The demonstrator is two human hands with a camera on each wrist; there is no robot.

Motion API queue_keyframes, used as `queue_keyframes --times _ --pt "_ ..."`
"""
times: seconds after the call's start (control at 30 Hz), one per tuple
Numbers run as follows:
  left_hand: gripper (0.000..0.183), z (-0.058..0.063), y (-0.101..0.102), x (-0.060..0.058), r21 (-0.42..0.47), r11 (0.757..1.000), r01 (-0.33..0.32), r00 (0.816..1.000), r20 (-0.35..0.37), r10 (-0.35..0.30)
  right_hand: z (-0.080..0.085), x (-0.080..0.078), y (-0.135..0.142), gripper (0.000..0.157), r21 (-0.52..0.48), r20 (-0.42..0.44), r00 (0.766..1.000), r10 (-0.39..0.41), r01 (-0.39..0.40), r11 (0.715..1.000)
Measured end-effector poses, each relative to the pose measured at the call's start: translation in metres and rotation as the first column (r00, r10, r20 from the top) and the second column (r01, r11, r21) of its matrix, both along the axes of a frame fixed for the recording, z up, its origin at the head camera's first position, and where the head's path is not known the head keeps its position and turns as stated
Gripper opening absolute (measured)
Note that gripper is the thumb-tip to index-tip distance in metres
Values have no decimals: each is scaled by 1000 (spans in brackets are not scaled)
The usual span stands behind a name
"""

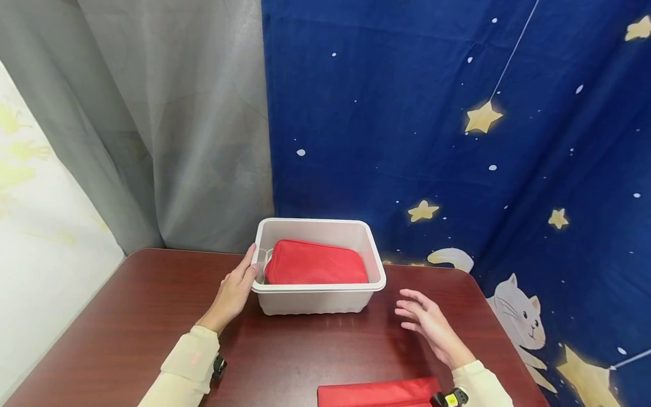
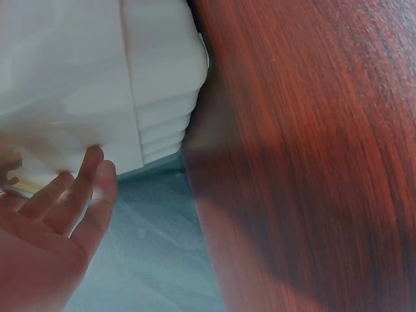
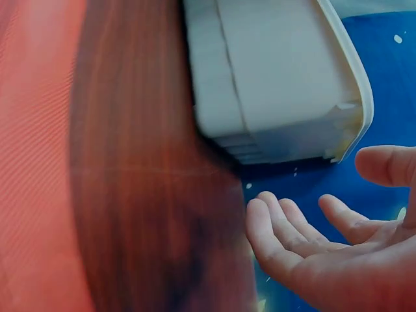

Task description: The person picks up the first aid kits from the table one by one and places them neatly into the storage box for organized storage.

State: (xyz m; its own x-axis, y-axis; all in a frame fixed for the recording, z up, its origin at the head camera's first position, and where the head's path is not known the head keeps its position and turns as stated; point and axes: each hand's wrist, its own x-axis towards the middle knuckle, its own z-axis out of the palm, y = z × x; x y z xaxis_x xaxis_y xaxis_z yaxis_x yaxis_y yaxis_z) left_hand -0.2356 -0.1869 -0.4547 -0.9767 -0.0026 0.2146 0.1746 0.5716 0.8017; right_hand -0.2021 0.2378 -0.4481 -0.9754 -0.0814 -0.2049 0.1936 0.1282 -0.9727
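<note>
A white plastic bin (image 1: 315, 299) stands near the back edge of the table. In it lies a red fabric pouch (image 1: 317, 263), with a thin white cord (image 1: 267, 257) at its left end. My left hand (image 1: 235, 291) is at the bin's left side, its fingers extended along the wall right below the rim; the left wrist view shows the fingertips (image 2: 95, 153) against the white wall. To the right of the bin, my right hand (image 1: 427, 322) hovers apart from it, fingers loosely bent and spread, holding nothing.
A flat red fabric piece (image 1: 378, 393) lies at the table's front, partly below my right wrist. The dark red wooden table (image 1: 137, 316) has rounded back corners. Behind it hang a grey curtain (image 1: 213, 130) and a blue star-patterned curtain (image 1: 381, 113).
</note>
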Motion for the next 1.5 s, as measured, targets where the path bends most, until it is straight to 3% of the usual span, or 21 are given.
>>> queue_keyframes --times 0.43,0.67,1.0,1.27,1.5 --pt "51 2 -1 -1 6 1000 -8 1000 0 8 -24 17 30 54 49 86 993 82 -86 995" --pt "52 1 -1 -1 1 1000 -14 1000 -1 14 -33 22 40 52 67 141 982 129 -139 988" --pt "52 4 -1 -3 8 1000 -3 1000 -4 3 -31 27 46 53 39 151 970 189 -197 980" --pt "52 -3 -1 -1 25 1000 8 1000 13 -8 -35 35 52 52 13 198 947 251 -259 966" --pt "52 -1 -2 -1 27 1000 10 1000 3 -10 -35 38 55 52 5 215 935 281 -289 957"
